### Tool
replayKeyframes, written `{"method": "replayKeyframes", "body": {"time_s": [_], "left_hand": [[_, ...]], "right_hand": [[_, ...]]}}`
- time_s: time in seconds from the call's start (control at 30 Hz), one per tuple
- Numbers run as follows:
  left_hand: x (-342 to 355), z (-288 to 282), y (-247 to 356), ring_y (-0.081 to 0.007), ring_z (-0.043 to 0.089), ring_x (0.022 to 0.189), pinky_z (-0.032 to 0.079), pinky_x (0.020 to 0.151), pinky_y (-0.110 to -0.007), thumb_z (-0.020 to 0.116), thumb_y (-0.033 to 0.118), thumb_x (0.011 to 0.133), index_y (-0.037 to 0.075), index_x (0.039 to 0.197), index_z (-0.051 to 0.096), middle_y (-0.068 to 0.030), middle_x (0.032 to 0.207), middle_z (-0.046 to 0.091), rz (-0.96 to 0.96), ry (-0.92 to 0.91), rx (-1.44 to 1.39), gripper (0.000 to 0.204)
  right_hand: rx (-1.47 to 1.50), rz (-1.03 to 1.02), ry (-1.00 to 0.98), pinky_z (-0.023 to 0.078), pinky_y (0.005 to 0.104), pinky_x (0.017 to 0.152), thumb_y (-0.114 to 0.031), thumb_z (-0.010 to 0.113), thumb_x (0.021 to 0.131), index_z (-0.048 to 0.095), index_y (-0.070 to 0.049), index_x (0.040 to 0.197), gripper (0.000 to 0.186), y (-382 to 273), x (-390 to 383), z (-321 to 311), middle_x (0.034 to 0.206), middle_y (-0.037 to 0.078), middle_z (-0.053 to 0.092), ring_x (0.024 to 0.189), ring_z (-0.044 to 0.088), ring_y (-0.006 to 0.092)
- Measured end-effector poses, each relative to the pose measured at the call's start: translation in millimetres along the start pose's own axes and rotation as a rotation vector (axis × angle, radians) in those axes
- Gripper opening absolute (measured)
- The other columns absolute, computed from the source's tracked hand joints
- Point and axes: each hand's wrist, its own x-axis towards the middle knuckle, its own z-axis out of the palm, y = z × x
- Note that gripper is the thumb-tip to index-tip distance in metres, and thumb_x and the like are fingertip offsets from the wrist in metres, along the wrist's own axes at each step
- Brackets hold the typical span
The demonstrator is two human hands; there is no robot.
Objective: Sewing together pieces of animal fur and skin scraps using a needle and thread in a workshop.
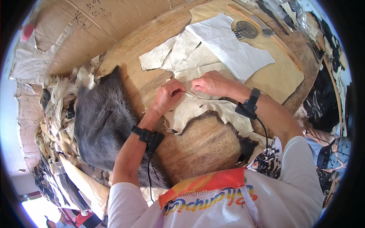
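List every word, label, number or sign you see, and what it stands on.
Three things bear text; its wording isn't copied here:
White T-shirt: large multicoloured script, upside down, with smaller lettering above.
Cardboard: dark handwritten characters and numbers.
Tan paper sheet: bold dark letters beside a round dark emblem, whose detail is too small to read.

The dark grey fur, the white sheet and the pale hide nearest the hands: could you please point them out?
Dark grey fur [100, 119], head view: the middle of its hairy side.
White sheet [225, 42], head view: its flat upper surface.
Pale hide [194, 108], head view: its bare side, above the wavy lower edge.
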Motion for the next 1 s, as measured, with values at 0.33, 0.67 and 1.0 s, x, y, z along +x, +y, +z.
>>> {"method": "replayKeyframes", "body": {"time_s": [0.33,0.67,1.0], "left_hand": [[0.4,0.8,1.8,-0.0121,0.055,0.069,0.043,0.06,-0.023,0.061,-0.005,0.071,0.002,0.082,0.061,-0.0052,0.083,0.057,-0.013,-0.001,-0.008,0.013],[-0.1,0.9,2.5,-0.0176,0.058,0.072,0.046,0.063,-0.026,0.062,-0.004,0.071,0.002,0.082,0.06,-0.0075,0.083,0.058,0.036,0.011,0.019,0.013],[-0.8,2.2,3.6,-0.0223,0.059,0.073,0.047,0.064,-0.029,0.062,-0.004,0.07,0.003,0.082,0.059,-0.0085,0.081,0.057,0.059,0.034,0.054,0.014]], "right_hand": [[0.148,0.008,0.036,0.045,0.0384,0.059,-0.013,0.056,0.076,0.06,-0.007,0.08,0.008,2.2,-3.3,-2.2,0.068,0.012,0.061,0.064,0.059,0.0302],[-0.082,0.059,-0.035,0.045,0.0394,0.06,-0.022,0.056,0.078,0.055,-0.009,0.09,0.018,-3.2,0.3,4.5,0.073,0.011,0.061,0.067,0.059,0.0305],[-0.269,0.223,-0.064,0.043,0.0426,0.066,-0.031,0.061,0.07,0.052,0.004,0.084,0.039,-39.0,16.0,6.2,0.068,0.017,0.06,0.069,0.059,0.0335]]}}
